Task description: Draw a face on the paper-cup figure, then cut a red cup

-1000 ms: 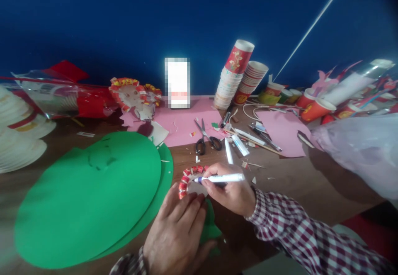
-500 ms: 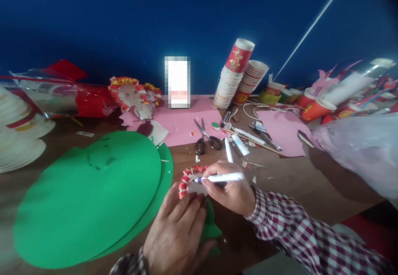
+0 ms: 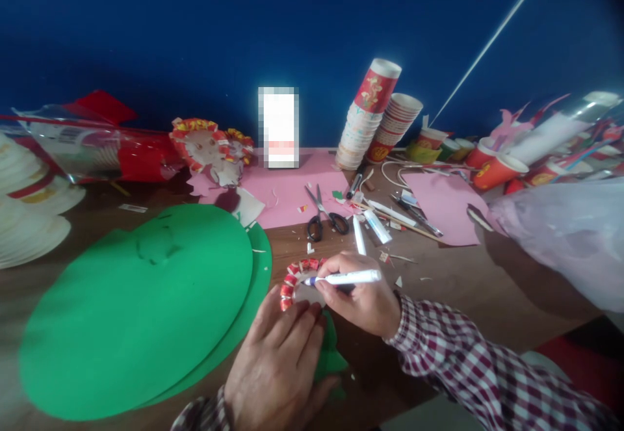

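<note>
A white marker (image 3: 353,277) with a purple tip is pinched in my right hand (image 3: 363,294), its tip over a round pale disc (image 3: 307,290) edged with small red rolled pieces. My left hand (image 3: 280,363) lies flat over the near side of the disc, fingers stretched out and partly hiding it. A green cut piece (image 3: 332,353) shows beside and below my left fingers. Large green paper shapes (image 3: 141,314) lie overlapped left of my left hand.
Black-handled scissors (image 3: 324,215), a glue stick (image 3: 377,225) and paper scraps lie beyond my hands. Stacked paper cups (image 3: 363,119) stand at the back. Pink sheets (image 3: 287,190) lie before the blue wall, and a plastic bag (image 3: 570,229) is at right.
</note>
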### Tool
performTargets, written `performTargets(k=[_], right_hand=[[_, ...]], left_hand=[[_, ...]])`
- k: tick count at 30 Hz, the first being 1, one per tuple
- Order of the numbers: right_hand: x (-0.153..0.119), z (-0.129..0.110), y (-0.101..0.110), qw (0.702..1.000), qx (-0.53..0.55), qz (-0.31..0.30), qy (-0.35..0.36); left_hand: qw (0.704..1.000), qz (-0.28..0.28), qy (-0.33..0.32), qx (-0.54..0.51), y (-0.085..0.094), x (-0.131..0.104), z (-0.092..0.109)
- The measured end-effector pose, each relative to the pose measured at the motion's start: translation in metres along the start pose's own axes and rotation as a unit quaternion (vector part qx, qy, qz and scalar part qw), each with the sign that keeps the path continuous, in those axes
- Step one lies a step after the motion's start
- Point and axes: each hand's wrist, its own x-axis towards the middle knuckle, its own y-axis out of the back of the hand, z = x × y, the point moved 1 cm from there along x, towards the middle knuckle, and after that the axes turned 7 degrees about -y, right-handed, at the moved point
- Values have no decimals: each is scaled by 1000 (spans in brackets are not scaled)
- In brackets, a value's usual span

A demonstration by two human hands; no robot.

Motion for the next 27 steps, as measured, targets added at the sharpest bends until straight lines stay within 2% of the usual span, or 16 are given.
performTargets(k=[7,12,27], right_hand=[[0,0,0,1000,-4,-3,0],[0,0,0,1000,1,-9,0],[1,-1,0,1000,3,-18,14]], left_hand=[[1000,5,4,2,-1,-1,0],[1000,7,-27,12,-2,-1,-3],[1000,2,-5,7,0,0,-1]])
